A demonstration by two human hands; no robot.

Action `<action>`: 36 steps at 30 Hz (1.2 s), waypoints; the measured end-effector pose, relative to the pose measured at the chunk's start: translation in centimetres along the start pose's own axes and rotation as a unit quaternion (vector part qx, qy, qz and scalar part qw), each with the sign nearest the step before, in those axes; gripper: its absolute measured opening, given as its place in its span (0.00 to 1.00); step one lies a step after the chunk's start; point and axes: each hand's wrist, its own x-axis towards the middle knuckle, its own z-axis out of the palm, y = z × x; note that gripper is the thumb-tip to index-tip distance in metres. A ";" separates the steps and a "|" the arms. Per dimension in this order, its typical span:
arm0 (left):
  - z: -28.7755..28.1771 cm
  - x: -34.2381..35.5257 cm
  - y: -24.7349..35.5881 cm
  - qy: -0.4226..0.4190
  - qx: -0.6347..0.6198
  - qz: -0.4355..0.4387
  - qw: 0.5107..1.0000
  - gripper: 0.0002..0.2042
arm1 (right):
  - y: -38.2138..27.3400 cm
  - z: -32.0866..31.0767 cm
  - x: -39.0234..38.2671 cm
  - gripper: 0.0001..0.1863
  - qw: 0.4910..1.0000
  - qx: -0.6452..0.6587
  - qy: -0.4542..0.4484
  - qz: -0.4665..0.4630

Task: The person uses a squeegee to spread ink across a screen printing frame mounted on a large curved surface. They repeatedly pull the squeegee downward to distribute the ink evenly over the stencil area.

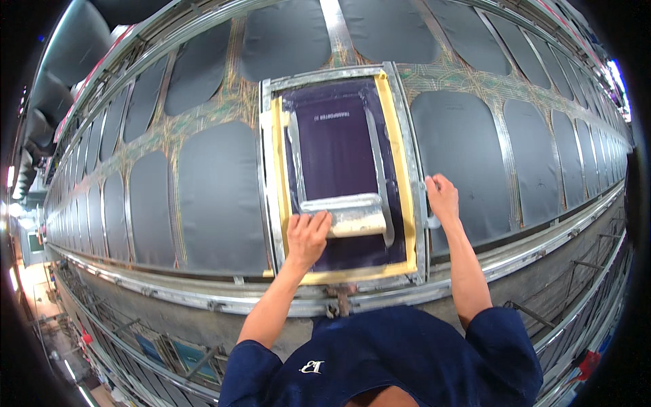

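Note:
A screen printing frame (406, 146) with metal sides and yellow tape inside its edges lies in front of me. Its dark purple mesh (336, 152) carries a small line of light lettering near the top, and pale ink streaks run down both sides. Across the lower part of the mesh rests a squeegee (359, 222), wide and pale, with whitish ink along its far edge. My left hand (308, 237) is closed on the squeegee's left end. At the frame's right side, my right hand (443, 197) is closed round a small handle (432, 221), mostly hidden by the fingers.
Dark grey rounded panels (220, 197) lie in rows on a long table (166, 112), its surface between them streaked with coloured lines. A metal rail (488, 275) runs along the near edge. Below it stands metal racking (183, 356). Dark hanging shapes (57, 102) line the far left.

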 end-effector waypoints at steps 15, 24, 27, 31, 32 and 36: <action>5.7 29.7 -18.9 -0.162 -0.108 -0.094 0.976 0.14 | -24.3 4.4 22.2 0.23 0.850 -0.223 -0.129 -0.460; 5.6 26.8 -16.7 -0.183 -0.073 -0.099 0.975 0.13 | -22.3 7.3 20.3 0.17 0.852 -0.269 -0.179 -0.412; 3.5 21.8 -13.1 -0.194 -0.087 -0.110 0.971 0.11 | -19.6 6.8 15.3 0.15 0.844 -0.256 -0.182 -0.434; 1.7 10.8 -6.5 -0.139 -0.131 -0.066 0.979 0.11 | -13.5 4.8 3.0 0.12 0.814 -0.290 -0.143 -0.482; 1.2 7.6 -4.5 -0.119 -0.140 -0.059 0.981 0.12 | -11.9 4.5 -0.3 0.11 0.818 -0.291 -0.157 -0.471; -1.6 -1.0 1.5 -0.109 -0.163 -0.064 0.978 0.13 | -6.6 3.3 -9.5 0.11 0.843 -0.196 -0.178 -0.469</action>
